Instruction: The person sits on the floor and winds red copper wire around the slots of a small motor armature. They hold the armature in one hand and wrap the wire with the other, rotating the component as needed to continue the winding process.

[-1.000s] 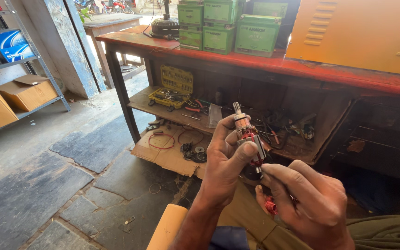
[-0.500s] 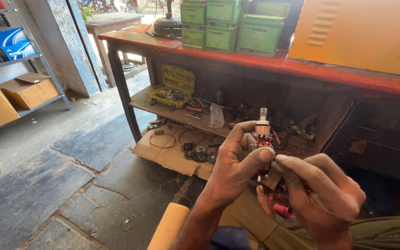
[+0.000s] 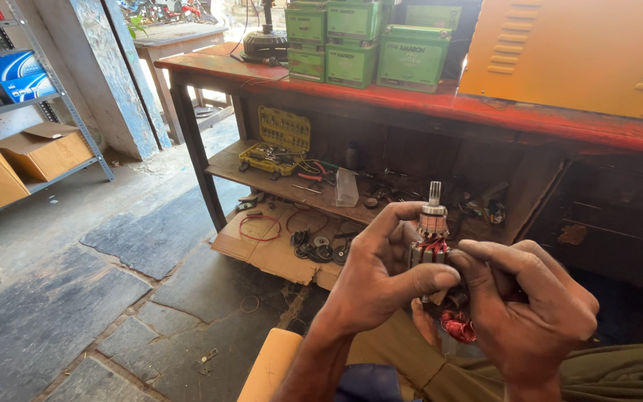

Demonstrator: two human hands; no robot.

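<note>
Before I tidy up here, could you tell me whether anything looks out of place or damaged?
Yes. The motor armature, pinched upright between the left hand and right hand, shows loose red winding wire bunched below it. Parts and wire loops lie scattered on torn cardboard under the bench, whose red paint is badly worn.

Green boxes (image 3: 351,41) top a red workbench (image 3: 530,115); a yellow tool case (image 3: 280,141), perhaps sockets, sits on its lower shelf (image 3: 262,175).

The single head-worn view looks down, close over both hands (image 3: 455,298), facing the workbench (image 3: 485,112).
</note>
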